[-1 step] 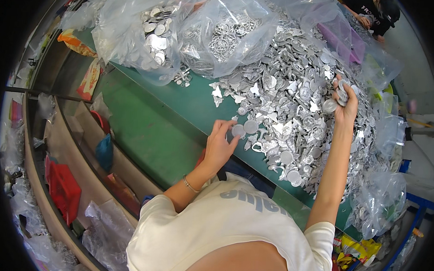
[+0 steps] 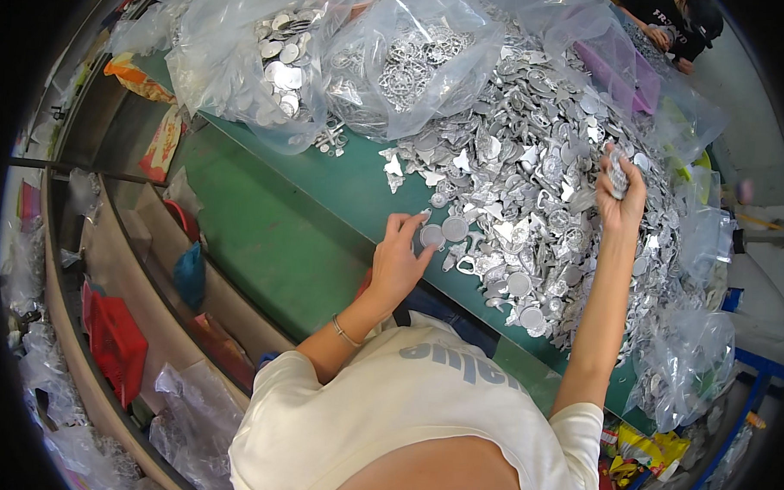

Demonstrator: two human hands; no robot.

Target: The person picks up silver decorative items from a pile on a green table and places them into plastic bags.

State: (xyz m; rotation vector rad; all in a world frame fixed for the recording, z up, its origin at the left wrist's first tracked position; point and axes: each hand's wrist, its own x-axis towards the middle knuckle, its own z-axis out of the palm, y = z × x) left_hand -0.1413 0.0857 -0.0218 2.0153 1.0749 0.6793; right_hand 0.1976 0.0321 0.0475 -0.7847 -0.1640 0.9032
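A large heap of silver-coloured metal pieces [image 2: 533, 155], flat discs and small cut-out shapes mixed, covers the green table [image 2: 351, 187]. Over the heap's right side, my right hand [image 2: 622, 199] has its fingers closed round small metal pieces [image 2: 617, 173]; the palm hides part of them. By the heap's near left edge my left hand [image 2: 398, 256] rests low, thumb and fingers apart. A round metal disc [image 2: 431, 236] lies in the gap between them, and a second disc [image 2: 454, 229] sits just to its right. A small light bit shows at the left fingertips.
Clear plastic bags of metal discs [image 2: 286, 77] and ring-like pieces [image 2: 411, 77] stand at the back. A purple basket [image 2: 644, 85] is at the far right, near another person's hand [image 2: 656, 38]. On the left are shelves holding a red basket [image 2: 116, 348].
A round disc that stuck out at the left of my right hand no longer shows there. The fingers of that hand have shifted slightly. My left hand has barely moved.
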